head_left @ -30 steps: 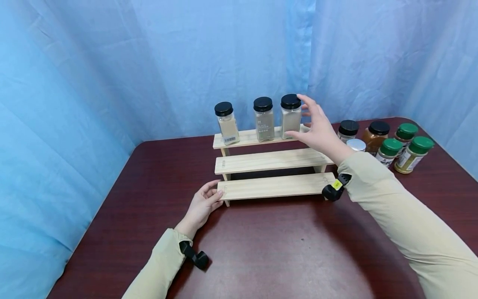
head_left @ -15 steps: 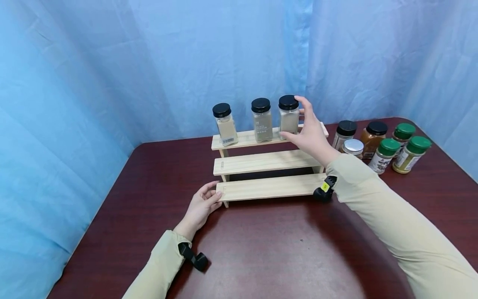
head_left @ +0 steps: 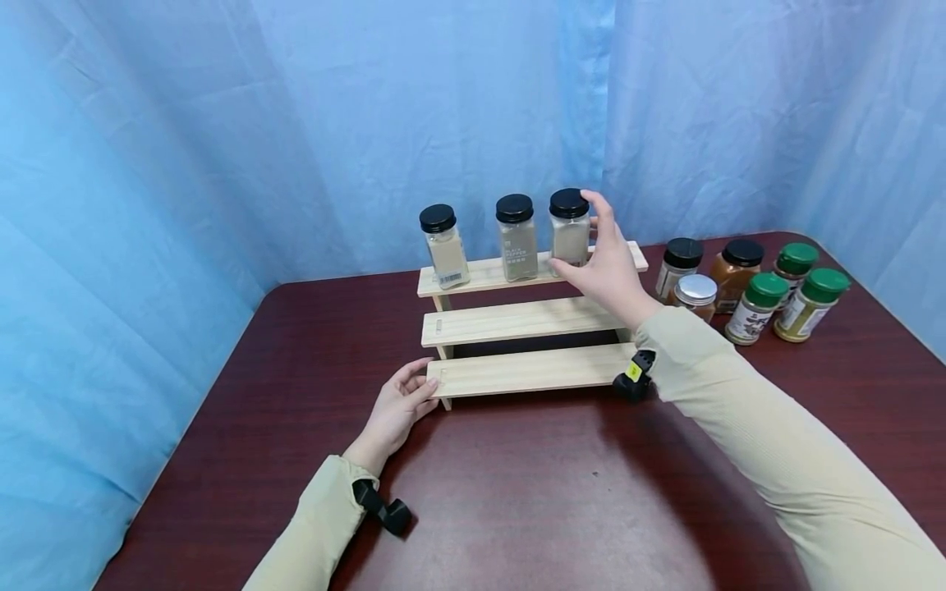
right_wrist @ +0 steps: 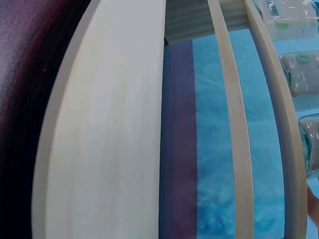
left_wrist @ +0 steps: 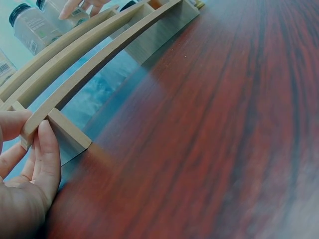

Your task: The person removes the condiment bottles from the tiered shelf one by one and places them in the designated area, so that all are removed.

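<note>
A three-tier wooden shelf rack (head_left: 532, 320) stands on the table. On its top tier are three black-lidded spice jars: a left one (head_left: 447, 256), a middle one (head_left: 519, 246) whose label seems to read black pepper, and a right one (head_left: 570, 238). My right hand (head_left: 609, 263) grips the right jar, thumb across its lower front and index finger at the lid's edge. My left hand (head_left: 395, 410) pinches the left end of the lowest tier. In the left wrist view, thumb and fingers (left_wrist: 48, 149) clasp that board's end beside its leg.
To the right of the rack stand several more jars: a black-lidded one (head_left: 680, 261), a silver-lidded one (head_left: 695, 295), a brown one (head_left: 734, 279) and green-lidded ones (head_left: 811, 308). Blue curtains (head_left: 369, 131) hang behind the dark red table (head_left: 517, 484).
My right hand and forearm have moved left and closed in around the right jar. The jar keeps about the same place on the top tier. My left hand stays at the board's end.
</note>
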The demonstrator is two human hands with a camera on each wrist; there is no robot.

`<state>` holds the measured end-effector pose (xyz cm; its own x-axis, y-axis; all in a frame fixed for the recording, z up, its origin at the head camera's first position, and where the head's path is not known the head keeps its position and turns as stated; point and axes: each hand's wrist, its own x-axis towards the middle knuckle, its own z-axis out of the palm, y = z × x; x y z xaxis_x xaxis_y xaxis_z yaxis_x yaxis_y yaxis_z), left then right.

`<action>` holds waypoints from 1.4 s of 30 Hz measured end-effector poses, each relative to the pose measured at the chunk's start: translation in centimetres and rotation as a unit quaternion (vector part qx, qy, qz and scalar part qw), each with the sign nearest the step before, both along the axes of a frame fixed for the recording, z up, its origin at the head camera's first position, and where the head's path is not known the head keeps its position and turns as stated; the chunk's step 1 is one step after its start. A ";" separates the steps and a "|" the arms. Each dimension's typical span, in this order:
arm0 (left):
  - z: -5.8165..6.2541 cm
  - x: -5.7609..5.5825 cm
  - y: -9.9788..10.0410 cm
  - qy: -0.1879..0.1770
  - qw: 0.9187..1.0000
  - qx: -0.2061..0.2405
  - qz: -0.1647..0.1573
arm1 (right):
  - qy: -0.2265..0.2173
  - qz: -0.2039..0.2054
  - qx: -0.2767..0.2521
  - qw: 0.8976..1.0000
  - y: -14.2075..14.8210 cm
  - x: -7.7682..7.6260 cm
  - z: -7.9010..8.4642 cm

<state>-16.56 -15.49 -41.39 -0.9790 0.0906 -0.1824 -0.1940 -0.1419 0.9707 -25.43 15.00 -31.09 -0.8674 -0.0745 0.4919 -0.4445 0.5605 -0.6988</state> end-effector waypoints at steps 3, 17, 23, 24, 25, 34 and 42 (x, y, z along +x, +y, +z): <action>0.0 0.0 0.0 -0.006 1.000 0.003 0.001 | 0.001 -0.002 -0.001 1.000 0.0 0.0 -0.1; -0.5 0.1 -0.2 0.018 1.000 0.019 -0.011 | 0.015 0.006 -0.008 1.000 0.1 0.7 -0.5; 0.0 0.0 0.1 -0.014 1.000 0.005 0.005 | 0.011 0.005 -0.011 1.000 0.3 1.0 -0.4; 0.0 0.0 0.1 -0.014 1.000 0.005 0.006 | 0.010 0.006 -0.012 1.000 0.4 1.1 -0.4; 0.0 -0.1 0.1 -0.012 1.000 0.003 0.006 | 0.008 0.007 -0.014 1.000 0.4 1.2 -0.4; 0.1 -0.2 0.1 -0.007 1.000 -0.003 0.000 | 0.008 0.002 -0.018 1.000 0.8 2.4 -0.8; 0.1 0.0 0.0 -0.007 1.000 -0.006 0.006 | 0.021 0.031 -0.025 0.999 1.0 4.0 -1.6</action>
<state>-16.57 -15.45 -41.31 -0.9774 0.0770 -0.1968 -0.2056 -0.1327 0.9696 -21.41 15.96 -32.66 -0.8409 -0.1021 0.5315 -0.5063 0.4954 -0.7059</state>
